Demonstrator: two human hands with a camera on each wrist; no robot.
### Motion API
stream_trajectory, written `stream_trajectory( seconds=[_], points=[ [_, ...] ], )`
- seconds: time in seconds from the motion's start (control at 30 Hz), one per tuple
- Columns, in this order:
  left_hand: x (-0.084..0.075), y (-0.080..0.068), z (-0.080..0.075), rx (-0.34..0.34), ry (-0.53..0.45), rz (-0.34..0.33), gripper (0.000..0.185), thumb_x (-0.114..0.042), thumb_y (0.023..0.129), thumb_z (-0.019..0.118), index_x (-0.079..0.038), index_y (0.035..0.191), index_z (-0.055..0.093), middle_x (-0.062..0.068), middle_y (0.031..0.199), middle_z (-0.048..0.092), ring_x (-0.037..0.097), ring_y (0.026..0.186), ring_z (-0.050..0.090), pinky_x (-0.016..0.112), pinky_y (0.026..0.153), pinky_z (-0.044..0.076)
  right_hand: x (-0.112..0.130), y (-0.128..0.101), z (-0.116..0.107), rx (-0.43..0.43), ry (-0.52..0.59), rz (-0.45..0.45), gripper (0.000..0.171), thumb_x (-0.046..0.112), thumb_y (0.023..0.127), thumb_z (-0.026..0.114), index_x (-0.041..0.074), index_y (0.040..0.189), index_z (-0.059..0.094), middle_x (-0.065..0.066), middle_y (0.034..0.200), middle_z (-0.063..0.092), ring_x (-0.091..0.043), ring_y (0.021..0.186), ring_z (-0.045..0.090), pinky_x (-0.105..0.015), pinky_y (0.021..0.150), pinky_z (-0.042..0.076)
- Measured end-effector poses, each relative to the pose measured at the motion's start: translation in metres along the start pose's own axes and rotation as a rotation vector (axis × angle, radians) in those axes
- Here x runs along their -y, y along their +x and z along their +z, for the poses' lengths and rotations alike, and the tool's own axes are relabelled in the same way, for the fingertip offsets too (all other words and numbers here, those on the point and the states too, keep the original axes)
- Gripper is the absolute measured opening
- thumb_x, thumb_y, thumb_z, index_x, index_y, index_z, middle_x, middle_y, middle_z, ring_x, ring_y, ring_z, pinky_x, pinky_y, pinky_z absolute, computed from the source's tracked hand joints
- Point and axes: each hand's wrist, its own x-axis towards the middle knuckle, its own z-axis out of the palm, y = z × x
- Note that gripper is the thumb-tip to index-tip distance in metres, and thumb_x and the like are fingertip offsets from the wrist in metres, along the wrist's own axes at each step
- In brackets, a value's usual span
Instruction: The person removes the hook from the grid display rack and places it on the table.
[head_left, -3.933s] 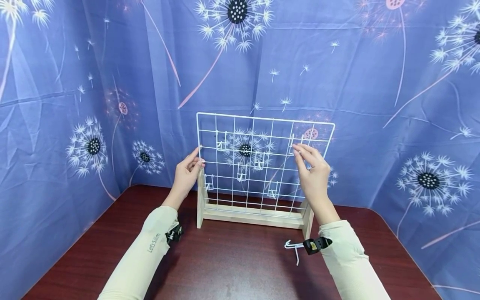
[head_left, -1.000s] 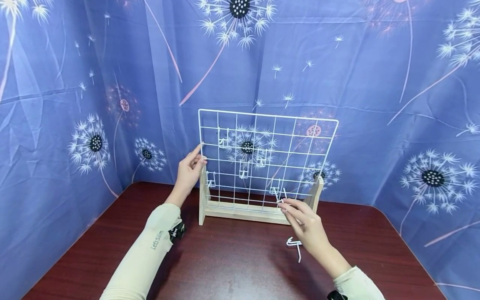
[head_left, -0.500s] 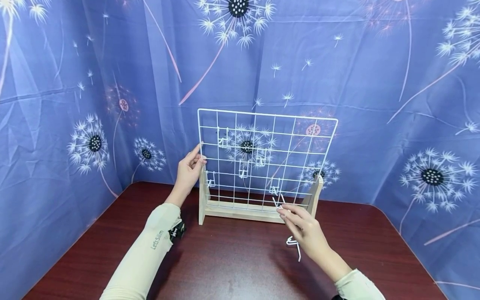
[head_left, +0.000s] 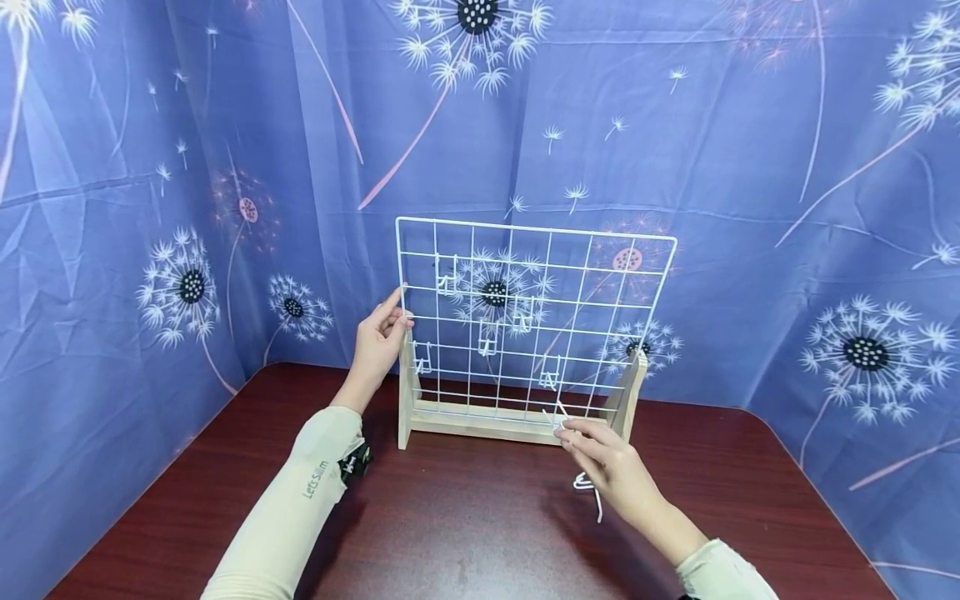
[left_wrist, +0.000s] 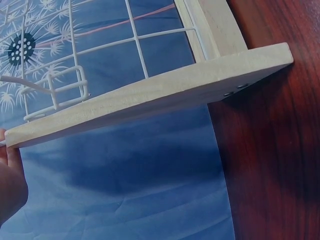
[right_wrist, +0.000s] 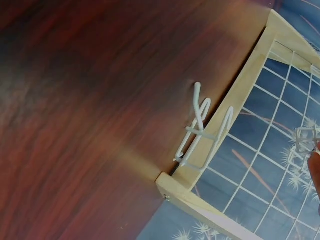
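A white wire grid panel (head_left: 600, 283) stands upright in a wooden stand (head_left: 480, 425) on a dark red table (head_left: 465, 533). Several white wire hooks hang on it, one at the upper left (head_left: 446, 279). My left hand (head_left: 378, 342) grips the panel's left edge beside the wooden post. My right hand (head_left: 600, 462) pinches a loose white hook (head_left: 558, 414) low in front of the stand's base rail. A second loose hook (head_left: 588, 493) lies on the table just under that hand. In the right wrist view a white hook (right_wrist: 200, 127) shows against the wooden rail (right_wrist: 240, 85); I cannot tell which hook it is.
Blue dandelion-print cloth (head_left: 750, 167) hangs close behind and on both sides of the table. The left wrist view shows the stand's wooden foot (left_wrist: 165, 95) on the table with one hung hook (left_wrist: 55, 92) behind it.
The hook at the panel's upper right has come off in my right hand, which has come down to the base rail and sunk a little more in the last second. My left hand has stayed put.
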Motion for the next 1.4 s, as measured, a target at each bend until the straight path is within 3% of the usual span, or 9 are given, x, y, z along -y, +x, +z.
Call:
stream_trajectory(
  seconds=[0.1,0.2,0.33,0.47,0.67,0.8,0.93,1.17,1.4],
  points=[
    [0.001,0.000,0.000,-0.003,0.002,0.000,0.047,0.013,0.091,0.052,0.006,0.137,0.047,0.033,0.094,0.057,0.021,0.082,0.064,0.011,0.068,0.050,-0.003,-0.003,0.000,0.040,-0.014,0.001,0.032,0.026,0.100,0.051,0.004,0.106,0.073,-0.013,0.107,0.066,-0.027,0.098,0.061,-0.016,0.089,0.049],
    [0.001,-0.001,0.000,0.001,0.017,0.002,0.047,0.013,0.091,0.052,0.006,0.137,0.046,0.033,0.094,0.056,0.024,0.084,0.065,0.011,0.067,0.049,-0.003,-0.005,0.000,0.064,-0.022,-0.006,0.030,0.026,0.099,0.052,0.005,0.106,0.073,-0.011,0.106,0.067,-0.027,0.098,0.062,-0.012,0.092,0.046],
    [0.001,-0.002,0.000,0.009,0.025,-0.003,0.047,0.013,0.091,0.051,0.006,0.138,0.046,0.033,0.095,0.055,0.024,0.085,0.065,0.011,0.067,0.049,-0.003,-0.007,0.001,0.084,-0.033,-0.018,0.026,0.023,0.098,0.055,0.006,0.105,0.074,-0.010,0.105,0.067,-0.026,0.097,0.063,-0.017,0.089,0.050],
    [0.000,-0.002,0.001,0.013,0.032,-0.007,0.048,0.013,0.091,0.051,0.005,0.138,0.046,0.031,0.095,0.055,0.028,0.086,0.065,0.011,0.068,0.049,-0.003,-0.008,0.003,0.116,-0.040,-0.028,0.017,0.012,0.090,0.065,0.008,0.105,0.074,-0.010,0.106,0.067,-0.026,0.095,0.065,-0.021,0.087,0.053],
    [0.000,-0.001,0.002,0.012,0.025,-0.006,0.048,0.013,0.091,0.050,0.006,0.138,0.045,0.032,0.095,0.054,0.044,0.090,0.061,0.012,0.070,0.050,-0.005,-0.013,0.006,0.196,-0.037,-0.054,0.027,0.001,0.078,0.073,0.005,0.105,0.074,-0.012,0.107,0.067,-0.025,0.093,0.067,-0.018,0.084,0.054],
    [-0.001,-0.001,0.002,0.009,0.031,0.004,0.048,0.014,0.091,0.050,0.006,0.138,0.045,0.032,0.095,0.054,0.040,0.088,0.062,0.012,0.068,0.050,-0.008,-0.016,0.007,0.221,-0.061,-0.060,0.030,0.000,0.072,0.075,0.005,0.101,0.075,-0.011,0.105,0.068,-0.025,0.093,0.067,-0.021,0.085,0.054],
    [-0.001,-0.001,0.002,0.003,0.032,0.019,0.047,0.015,0.090,0.050,0.008,0.137,0.045,0.033,0.094,0.054,0.037,0.086,0.064,0.012,0.067,0.050,-0.008,-0.018,0.009,0.249,-0.087,-0.059,0.025,0.003,0.074,0.075,0.007,0.098,0.076,-0.009,0.103,0.068,-0.024,0.093,0.067,-0.025,0.083,0.055],
    [-0.001,-0.001,0.001,0.009,0.025,0.002,0.049,0.014,0.091,0.049,0.005,0.138,0.045,0.033,0.094,0.054,0.049,0.091,0.060,0.011,0.067,0.049,-0.007,-0.020,0.012,0.289,-0.097,-0.054,0.024,0.001,0.074,0.076,0.008,0.097,0.076,-0.008,0.101,0.068,-0.020,0.088,0.068,-0.025,0.075,0.058],
    [0.000,0.000,0.001,0.005,0.016,0.019,0.048,0.015,0.090,0.050,0.008,0.137,0.046,0.034,0.094,0.055,0.018,0.080,0.063,0.011,0.066,0.050,-0.006,-0.022,0.015,0.315,-0.094,-0.068,0.021,0.002,0.075,0.076,0.009,0.095,0.076,-0.007,0.098,0.068,-0.016,0.082,0.068,-0.019,0.070,0.057]
  ],
)
